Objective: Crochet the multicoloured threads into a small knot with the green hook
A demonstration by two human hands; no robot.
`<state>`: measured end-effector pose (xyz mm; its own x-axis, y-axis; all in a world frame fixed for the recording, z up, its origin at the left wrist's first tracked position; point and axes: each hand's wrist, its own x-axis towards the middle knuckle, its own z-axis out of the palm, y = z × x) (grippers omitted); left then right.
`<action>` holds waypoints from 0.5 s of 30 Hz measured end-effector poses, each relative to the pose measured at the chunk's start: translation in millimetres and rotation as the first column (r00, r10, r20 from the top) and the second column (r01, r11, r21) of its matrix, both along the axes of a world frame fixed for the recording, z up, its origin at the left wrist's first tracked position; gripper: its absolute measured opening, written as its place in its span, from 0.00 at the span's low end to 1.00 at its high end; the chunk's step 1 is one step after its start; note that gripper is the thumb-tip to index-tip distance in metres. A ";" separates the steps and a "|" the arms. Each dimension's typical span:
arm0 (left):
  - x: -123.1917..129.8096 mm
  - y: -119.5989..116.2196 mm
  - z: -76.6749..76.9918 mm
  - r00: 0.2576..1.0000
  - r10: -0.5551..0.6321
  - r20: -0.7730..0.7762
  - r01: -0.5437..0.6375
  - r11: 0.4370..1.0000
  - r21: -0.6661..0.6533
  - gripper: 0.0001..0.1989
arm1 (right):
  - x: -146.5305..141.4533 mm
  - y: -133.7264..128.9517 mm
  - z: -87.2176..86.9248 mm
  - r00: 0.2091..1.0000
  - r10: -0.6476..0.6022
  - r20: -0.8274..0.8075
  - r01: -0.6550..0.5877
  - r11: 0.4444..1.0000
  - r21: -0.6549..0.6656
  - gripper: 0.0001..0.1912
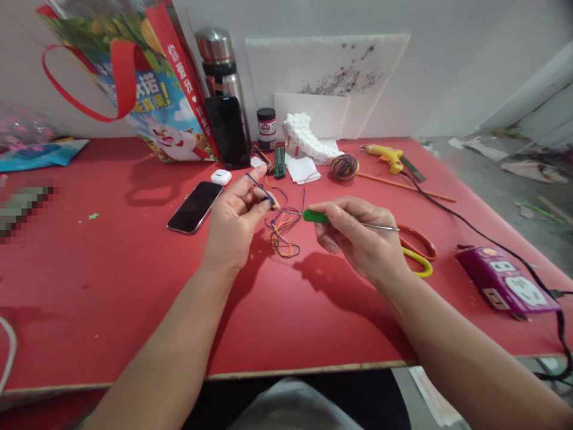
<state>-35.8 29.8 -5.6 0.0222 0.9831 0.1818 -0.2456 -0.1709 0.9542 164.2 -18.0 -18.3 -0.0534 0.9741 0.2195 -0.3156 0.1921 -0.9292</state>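
My left hand (237, 218) pinches multicoloured yarn (281, 234), with a dark strand running up over the raised index finger. Loose loops of orange, purple and brown yarn hang below the fingertips. In my right hand (362, 236) is a crochet hook (316, 216) with a green grip; its thin metal tip points left and meets the yarn at the left fingertips. The other metal end sticks out to the right behind the hand. A strand leads back toward a ball of yarn (344, 168). Exactly how the tip sits in the stitch is too small to tell.
Scissors (418, 263) lie right of my right hand, near a purple power box (505, 280). A corded yellow glue gun (385, 158) sits behind. Left are a flat phone (196, 207) and white earbud case (221, 177). A gift bag (152, 89) and steel flask (217, 48) stand at the back.
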 end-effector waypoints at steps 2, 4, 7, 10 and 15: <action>0.4 -0.3 0.5 1.000 0.005 0.003 -0.005 1.000 -0.006 0.22 | -1.8 0.2 2.7 1.000 -0.009 -0.021 0.009 1.000 -0.025 0.13; 1.1 -1.3 1.6 1.000 0.001 0.017 0.000 1.000 -0.017 0.21 | -4.0 0.5 5.1 0.998 -0.012 -0.054 0.009 0.998 -0.059 0.14; 2.8 -4.1 3.7 0.998 -0.048 0.048 0.050 0.998 -0.034 0.20 | -6.9 1.0 6.8 0.992 0.003 -0.123 -0.015 0.996 -0.093 0.14; 4.8 -7.6 5.2 0.988 -0.105 0.114 0.113 0.991 -0.072 0.21 | -10.0 1.6 5.8 0.984 0.010 -0.176 -0.026 0.996 -0.088 0.14; 8.4 -11.9 5.0 0.960 -0.121 0.253 0.163 0.975 -0.150 0.23 | -13.6 2.9 2.1 0.980 -0.021 -0.197 0.006 0.997 -0.081 0.15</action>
<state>-27.4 17.9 -0.6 0.1397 0.9897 0.0322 -0.4812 0.0394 0.8757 150.6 -15.0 -16.1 -0.0034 0.9892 0.1465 -0.4924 0.1258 -0.8612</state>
